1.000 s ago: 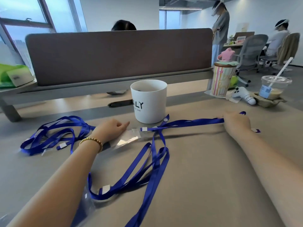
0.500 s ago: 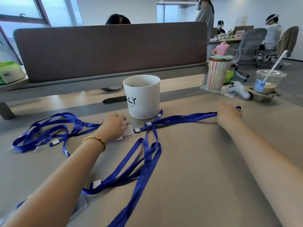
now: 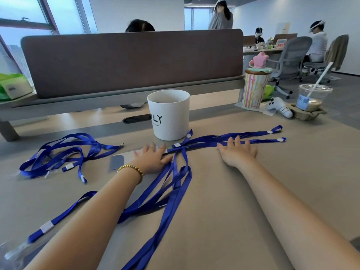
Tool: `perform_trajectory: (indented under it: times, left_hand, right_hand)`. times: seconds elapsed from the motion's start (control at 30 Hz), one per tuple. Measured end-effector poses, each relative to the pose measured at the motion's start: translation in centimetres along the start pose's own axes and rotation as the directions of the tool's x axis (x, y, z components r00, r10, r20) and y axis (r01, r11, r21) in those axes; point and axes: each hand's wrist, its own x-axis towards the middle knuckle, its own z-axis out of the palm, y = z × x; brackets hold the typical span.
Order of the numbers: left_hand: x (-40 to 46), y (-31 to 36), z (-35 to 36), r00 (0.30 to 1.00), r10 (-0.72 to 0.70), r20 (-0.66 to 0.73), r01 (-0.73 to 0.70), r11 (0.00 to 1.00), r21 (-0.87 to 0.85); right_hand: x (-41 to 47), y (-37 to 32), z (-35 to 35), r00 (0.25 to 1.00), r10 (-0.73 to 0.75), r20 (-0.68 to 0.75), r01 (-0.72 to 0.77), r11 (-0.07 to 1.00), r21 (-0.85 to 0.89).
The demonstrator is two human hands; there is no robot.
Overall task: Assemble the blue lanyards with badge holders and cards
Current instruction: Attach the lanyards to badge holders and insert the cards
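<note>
A person's two bare forearms reach forward over a tan table (image 3: 243, 211). The left hand (image 3: 151, 159), with a bead bracelet (image 3: 131, 169) at the wrist and a ring on one finger, lies flat with fingers straight, pressing down on a clear badge holder (image 3: 121, 159). A grey card (image 3: 116, 162) shows at the holder's left end. The left hand's grip is open; it grasps nothing.

The right hand (image 3: 237, 152) also lies flat, palm down, fingers spread and straight. Its fingertips rest on a blue lanyard (image 3: 212, 140) stretched across the table from beside the left hand out to the right, where two strap ends with small white snaps lie side by side. This grip is open too.

More loose lanyards (image 3: 171, 184) trail from the crossing point between the hands down toward the near edge. A separate tangled pile (image 3: 58, 152) of blue straps lies to the left, well apart from the hands. A strap with a white clip and a clear plastic piece (image 3: 17, 250) sits at the near left corner.

Just behind the hands stands a white cup (image 3: 168, 115) with dark lettering. To the far right are a striped tumbler (image 3: 253, 88) with a pink star lid and an iced drink (image 3: 311, 98) with a straw in a cardboard carrier. A brown divider (image 3: 132, 61) runs across the back, with other people seated and standing beyond.
</note>
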Motion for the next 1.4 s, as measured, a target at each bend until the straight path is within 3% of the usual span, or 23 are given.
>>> perform_trajectory:
  times: [0.23, 0.4, 0.53, 0.73, 0.87, 1.03, 1.13, 1.23, 1.4]
  left_hand:
    - [-0.6, 0.3, -0.6, 0.993, 0.005, -0.117, -0.003, 1.000, 0.017]
    - [-3.1, -0.1, -1.2, 0.986, 0.011, -0.169, -0.006, 1.000, 0.030]
    - [-6.6, -2.4, -0.7, 0.976, -0.018, -0.219, 0.006, 0.999, -0.054]
    - [-11.3, -7.8, 0.8, 0.976, -0.100, -0.194, 0.073, 0.987, -0.142]
    - [-13.8, -11.3, 1.3, 0.973, -0.142, -0.182, 0.095, 0.965, -0.244]
    - [-16.6, -14.5, 0.7, 0.969, -0.134, -0.206, 0.050, 0.928, -0.369]
    - [-16.7, -15.9, 0.7, 0.982, -0.090, -0.167, 0.016, 0.916, -0.402]
    - [-16.0, -17.0, 0.5, 0.982, -0.066, -0.174, -0.022, 0.887, -0.461]
    - [-15.9, -19.2, -0.2, 0.985, -0.105, -0.136, -0.018, 0.725, -0.689]
  right_hand:
    - [-0.7, 0.1, 0.1, 0.995, -0.023, -0.098, 0.027, 0.999, 0.039]
    - [-3.8, -1.3, 0.7, 0.971, -0.170, -0.168, 0.173, 0.985, 0.000]
    - [-7.2, -3.6, 1.9, 0.939, -0.289, -0.188, 0.290, 0.957, -0.024]
    - [-12.1, -8.2, 2.8, 0.867, -0.466, -0.177, 0.472, 0.882, -0.013]
    - [-13.9, -11.8, 3.0, 0.776, -0.557, -0.295, 0.559, 0.825, -0.087]
    - [-15.3, -14.4, 2.0, 0.713, -0.614, -0.340, 0.652, 0.758, -0.003]
    - [-16.2, -16.3, 1.6, 0.725, -0.644, -0.244, 0.683, 0.717, 0.140]
    - [-17.0, -18.8, 2.0, 0.658, -0.746, -0.100, 0.730, 0.601, 0.325]
    - [-18.1, -22.7, 3.5, 0.564, -0.817, 0.120, 0.758, 0.570, 0.317]
